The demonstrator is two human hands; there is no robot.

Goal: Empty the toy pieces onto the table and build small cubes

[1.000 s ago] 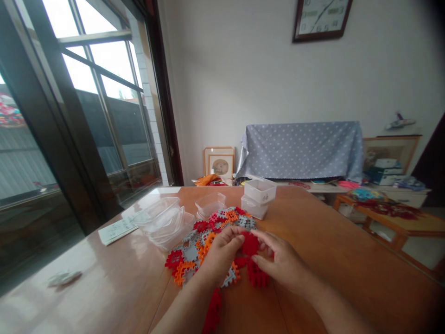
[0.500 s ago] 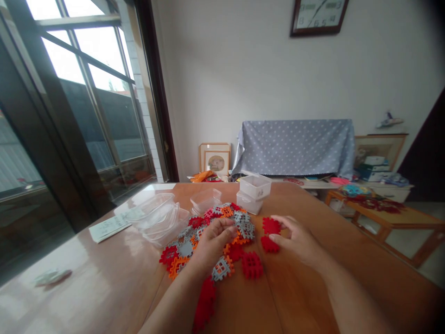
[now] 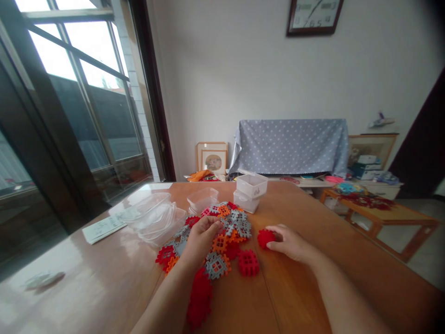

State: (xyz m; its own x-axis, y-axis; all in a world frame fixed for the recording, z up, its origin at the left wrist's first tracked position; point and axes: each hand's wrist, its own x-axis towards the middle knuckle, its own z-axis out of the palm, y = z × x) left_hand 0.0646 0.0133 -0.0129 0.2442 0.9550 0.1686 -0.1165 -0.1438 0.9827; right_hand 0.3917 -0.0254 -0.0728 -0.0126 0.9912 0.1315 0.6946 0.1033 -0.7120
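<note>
My right hand [image 3: 288, 242] grips red notched building tiles [image 3: 264, 239] between thumb and fingers, low over the table to the right of the pile. My left hand [image 3: 201, 233] is closed, thumb against fingers, above the pile; whatever is in it cannot be made out. Under and around it spreads a heap of grey, orange and red interlocking tiles, among them a grey window tile [image 3: 216, 266]. A red block of windowed tiles [image 3: 249, 263] sits apart at the pile's right. More red tiles [image 3: 200, 297] lie in a row beside my left forearm.
Clear plastic tubs and lids [image 3: 162, 222] lie left of the pile, next to a written card [image 3: 104, 228]. Two stacked white containers [image 3: 251, 188] stand behind it, beside another clear tub [image 3: 202, 199]. A small packet [image 3: 43, 280] rests on the table [image 3: 100, 287] at far left.
My right hand has brought its red tile down onto the other one, so the two are now together. My left hand stays closed over the pile. The view has shifted slightly.
</note>
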